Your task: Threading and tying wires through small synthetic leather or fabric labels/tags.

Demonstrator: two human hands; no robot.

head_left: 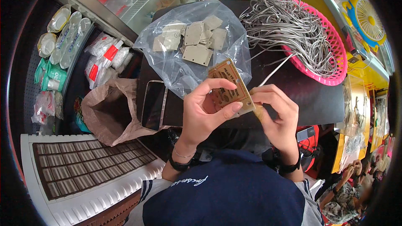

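My left hand (199, 111) grips a small tan printed card (229, 75) with holes near its corners, thumb in front and forefinger curled over it. At the card's right corner, my right hand (278, 115) has its fingers pinched together. A pale grey cord (278, 70) runs from those fingertips up toward the basket; whether it passes through a hole is hidden. Beyond my hands, a clear plastic bag (157, 67) lies spread with several blank-looking tan cards (194, 53) on it. A tangled heap of grey cords (284, 23) spills from a pink basket (342, 69).
A phone (154, 104) lies at the left of the dark table (310, 104). An open brown bag (104, 117) stands beside it. Packaged goods (67, 37) fill a left shelf. A yellow-and-blue fan (368, 16) is far right; another person's hands (347, 171) show lower right.
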